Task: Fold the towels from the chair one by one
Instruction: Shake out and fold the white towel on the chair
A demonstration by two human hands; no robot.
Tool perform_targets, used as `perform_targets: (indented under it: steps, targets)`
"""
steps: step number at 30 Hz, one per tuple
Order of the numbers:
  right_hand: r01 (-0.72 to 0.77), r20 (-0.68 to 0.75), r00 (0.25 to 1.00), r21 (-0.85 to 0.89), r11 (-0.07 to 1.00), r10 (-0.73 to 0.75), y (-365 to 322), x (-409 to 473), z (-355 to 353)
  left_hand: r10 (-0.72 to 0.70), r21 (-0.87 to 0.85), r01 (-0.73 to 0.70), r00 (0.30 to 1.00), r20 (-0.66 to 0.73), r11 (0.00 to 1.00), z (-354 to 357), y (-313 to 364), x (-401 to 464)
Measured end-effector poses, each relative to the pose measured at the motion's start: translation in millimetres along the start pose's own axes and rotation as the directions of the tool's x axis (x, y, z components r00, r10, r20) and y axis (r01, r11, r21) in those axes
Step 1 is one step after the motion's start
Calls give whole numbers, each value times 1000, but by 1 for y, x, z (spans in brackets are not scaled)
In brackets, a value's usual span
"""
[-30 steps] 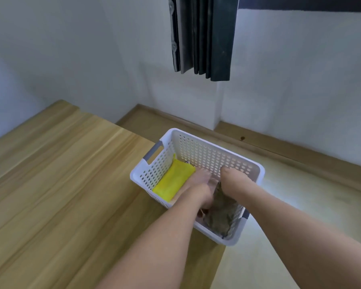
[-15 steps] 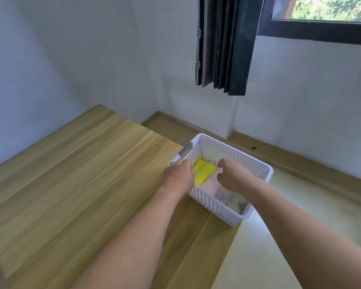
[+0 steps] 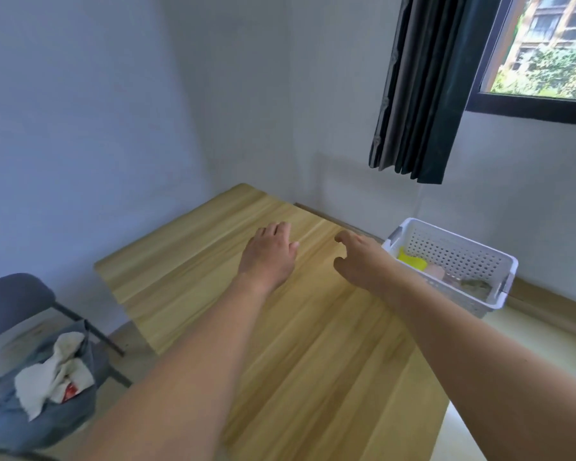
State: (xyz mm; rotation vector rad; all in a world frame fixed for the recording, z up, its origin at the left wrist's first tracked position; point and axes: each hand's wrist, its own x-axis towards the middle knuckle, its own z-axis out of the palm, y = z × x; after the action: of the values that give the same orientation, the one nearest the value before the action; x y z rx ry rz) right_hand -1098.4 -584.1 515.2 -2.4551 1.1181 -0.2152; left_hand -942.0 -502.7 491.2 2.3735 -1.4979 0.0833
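- The worktop [image 3: 187,277] is a long slab of pale wood-grain board with lengthwise streaks; its near end runs out of the bottom of the frame and both forearms cover much of its middle.
- The dark curtain [image 3: 419,94] hangs in stiff vertical pleats beside the window [image 3: 546,54], both cut off by the top and right edges.
- The chair [image 3: 14,301] at lower left has a grey padded back and thin dark metal legs; its seat is buried under cloth and its left part is out of frame.
- The towels [image 3: 47,384] lie heaped on that chair, well apart from both hands: a crumpled white one with a red patch sits on rumpled grey-blue cloth. The heap is blurred, so how many pieces there are cannot be told.
- The basket [image 3: 453,254] is white rectangular plastic with rows of round holes and grey handle slots, standing at the worktop's far right edge. The right forearm hides its near-left wall.
- Folded cloths in the basket show only partly: a yellow towel [image 3: 411,261], a pale pink one beside it, then a mottled grey-brown one.
- The left hand [image 3: 270,252] is palm-down over the bare worktop, fingers loosely spread, its grip slack and holding nothing; contact with the wood cannot be told.
- The right hand [image 3: 359,257] hangs just left of the basket, fingers curled apart, its grip wide and empty.
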Motion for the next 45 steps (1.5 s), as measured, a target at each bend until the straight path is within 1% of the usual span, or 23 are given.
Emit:
perform_targets:
  steps: [3, 6, 8, 12, 15, 18, 20, 25, 28, 31, 35, 39, 42, 45]
  targets:
    - [65, -16, 998, -7, 998, -65, -55, -11, 7, -40, 29, 41, 999, -35, 999, -35, -44, -23]
    - [121, 17, 992, 24, 992, -122, -104, -16, 23, -80, 45, 85, 992, -100, 995, -61, -85, -45]
    - [142, 23, 990, 32, 989, -143, -134, -20, 39, -77, 56, 84, 991, -110, 995, -73, -114, -60]
    - [134, 39, 990, 20, 991, -135, -201, -25, 71, -55, 67, 62, 993, -106, 996, -96, -185, -88]
    - [134, 19, 991, 18, 991, -134, -263, -24, 97, -77, 48, 83, 990, -121, 995, -117, -254, -106]
    - [129, -17, 992, 46, 991, -129, -326, -21, 123, -91, 32, 95, 991, -98, 995, -139, -322, -120]
    - [121, -8, 993, 57, 991, -120, -362, -20, 137, -100, 34, 103, 992, -78, 994, -155, -360, -126]
    - [110, -13, 994, 78, 991, -109, -422, -7, 162, -106, 6, 107, 989, -102, 994, -186, -426, -133]
    - [137, 16, 990, 96, 986, -140, -457, 5, 186, -123, -11, 123, 985, -119, 992, -193, -468, -144]
    - [166, 69, 982, 133, 977, -176, -502, 14, 223, -154, -8, 154, 985, -84, 988, -197, -523, -160]
    - [182, 139, 969, 158, 970, -205, -574, 29, 277, -227, -17, 226, 973, -41, 974, -206, -617, -172]
    - [153, 137, 975, 160, 975, -175, -646, 52, 324, -278, -72, 277, 960, -9, 958, -219, -711, -174]
    - [125, 178, 972, 167, 978, -155, -690, 65, 357, -312, -121, 315, 949, 45, 941, -221, -771, -173]
    - [83, 229, 965, 183, 980, -125, -716, 76, 382, -340, -159, 356, 933, 120, 921, -216, -819, -173]
